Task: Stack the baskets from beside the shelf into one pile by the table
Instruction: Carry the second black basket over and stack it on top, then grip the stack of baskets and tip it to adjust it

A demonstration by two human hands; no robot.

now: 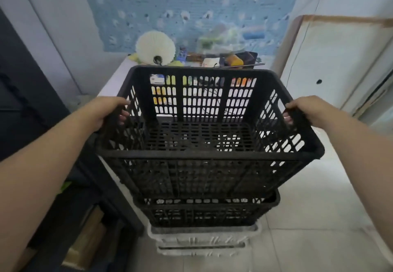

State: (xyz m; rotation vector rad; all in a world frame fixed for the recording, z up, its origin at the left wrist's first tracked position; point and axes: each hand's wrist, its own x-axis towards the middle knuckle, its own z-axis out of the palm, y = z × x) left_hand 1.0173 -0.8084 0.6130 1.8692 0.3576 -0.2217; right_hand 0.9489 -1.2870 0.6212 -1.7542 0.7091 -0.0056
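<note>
I hold a large black slotted plastic basket (204, 154) in mid-air at chest height. My left hand (106, 112) grips its left rim through the handle slot, and my right hand (306, 111) grips the right rim the same way. Directly below it a pile stands on the floor: another black basket (206, 212) on top of two white baskets (202, 237). The held basket's bottom hangs just above, or partly inside, the lower black one; I cannot tell which. The held basket is empty.
A white table (116, 82) cluttered with small items and a white fan (155, 46) stands behind the pile. A dark shelf unit (32, 106) with cardboard boxes (85, 246) is on the left. A white cabinet (336, 63) stands on the right, with tiled floor (319, 218) beside the pile.
</note>
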